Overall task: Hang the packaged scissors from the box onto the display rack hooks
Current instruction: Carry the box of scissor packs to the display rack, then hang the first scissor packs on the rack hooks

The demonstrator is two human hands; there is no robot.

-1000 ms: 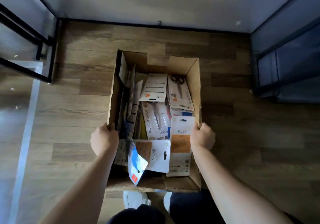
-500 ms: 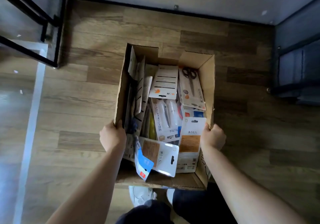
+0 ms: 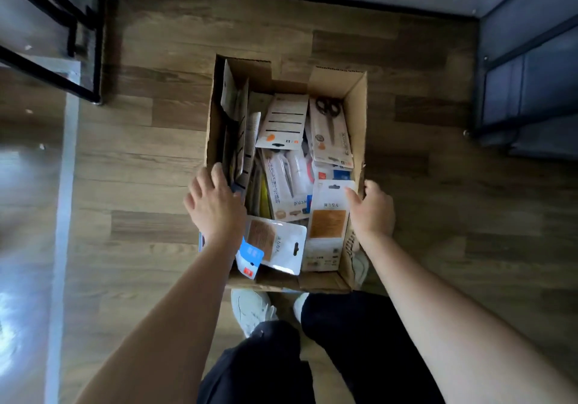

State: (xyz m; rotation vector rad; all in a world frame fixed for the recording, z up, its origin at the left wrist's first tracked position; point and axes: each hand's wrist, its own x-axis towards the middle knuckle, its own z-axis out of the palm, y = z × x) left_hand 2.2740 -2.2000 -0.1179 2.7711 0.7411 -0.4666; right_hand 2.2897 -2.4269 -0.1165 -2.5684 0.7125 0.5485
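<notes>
Starting at far left: black frame (image 3: 50, 68) standing on wood floor (image 3: 140, 140), maybe the rack's foot, though no hooks in view. Next, left hand (image 3: 212, 203) spread flat, fingers straight, resting at left wall of box (image 3: 356, 103), gripping nothing. Centre: box on floor, open-topped, crammed with carded packs, none lifted out. Only one plainly showing scissors (image 3: 330, 122), black-handled, lying at far right corner, well apart from both hands. Nearer: orange-panel pack (image 3: 328, 225) lying along right wall. Right hand (image 3: 372, 212) at right wall, fingers loosely bent, thumb touching that pack's edge, not closed on anything. Farther right: dark shelving (image 3: 531, 90). Judged progress: nothing hung, nothing picked; sorting, grasping, carrying and hooking all left to do.
</notes>
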